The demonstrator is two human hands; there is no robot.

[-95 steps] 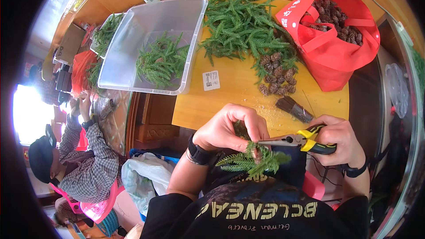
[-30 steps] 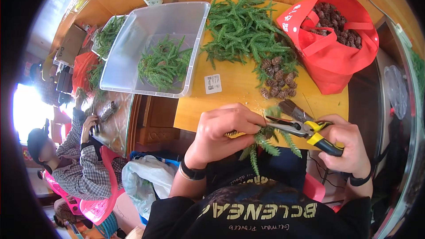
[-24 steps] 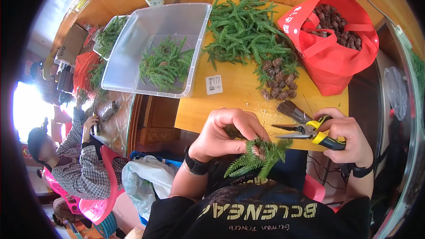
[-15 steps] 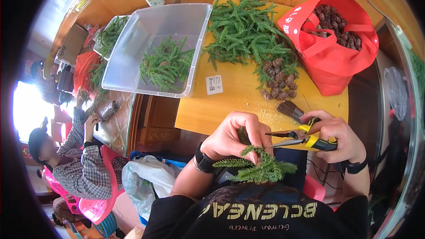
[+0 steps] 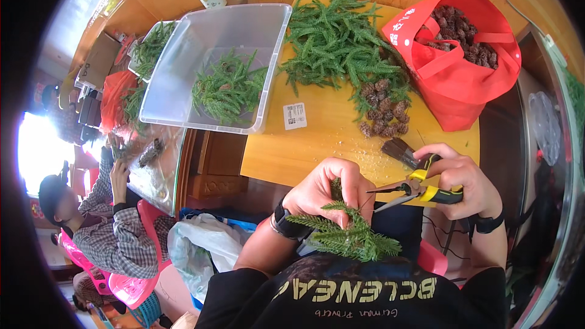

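Observation:
My left hand pinches a green artificial pine sprig in front of my chest, its needles fanning out below the fingers. A thin wire seems to stick up beside the fingertips. In my right hand are needle-nose pliers with yellow and black handles. Their jaws are parted and point left, close to the fingertips of my left hand. Just beyond the pliers a dark-bristled brush lies on the table, its handle partly hidden. Brown pine cones form a small heap farther back.
A yellow table bears a pile of green sprigs, a white label card and a clear plastic bin with more sprigs. A red bag of pine cones stands at right. At left sits a co-worker in a checked shirt.
The sprig and my left hand have shifted slightly, the sprig a little left and down. The pliers' jaws stand wider apart. The co-worker's hands have come closer together.

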